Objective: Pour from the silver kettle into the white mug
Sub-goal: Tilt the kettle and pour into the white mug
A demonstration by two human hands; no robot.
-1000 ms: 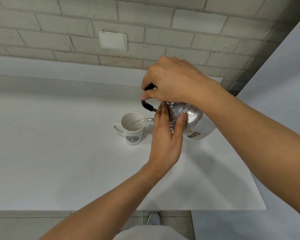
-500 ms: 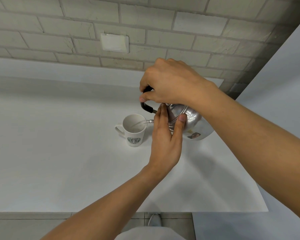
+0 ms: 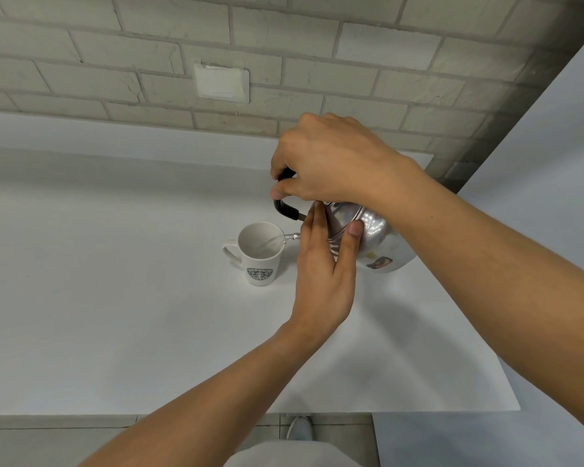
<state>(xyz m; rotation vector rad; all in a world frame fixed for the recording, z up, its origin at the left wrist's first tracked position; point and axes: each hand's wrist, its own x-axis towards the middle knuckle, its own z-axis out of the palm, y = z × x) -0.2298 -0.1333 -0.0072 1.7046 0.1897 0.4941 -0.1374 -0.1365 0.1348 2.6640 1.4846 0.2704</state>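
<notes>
The silver kettle [image 3: 380, 237] hangs tilted to the left above the white counter [image 3: 115, 315], its spout over the rim of the white mug [image 3: 258, 254]. A thin stream of water runs from the spout into the mug. My right hand [image 3: 331, 163] grips the kettle's black handle from above. My left hand [image 3: 327, 264] presses flat against the kettle's lid, fingers straight and thumb on the lid's rim. The mug stands upright with a green logo facing me and its handle to the left.
A brick wall with a white switch plate [image 3: 221, 83] rises behind the counter. A white panel [image 3: 553, 163] borders the counter on the right. The counter's front edge runs along the bottom, with tiled floor and a shoe [image 3: 299, 428] below.
The hands, kettle and mug hold almost the same pose. Water keeps flowing into the mug, and the view has shifted slightly.
</notes>
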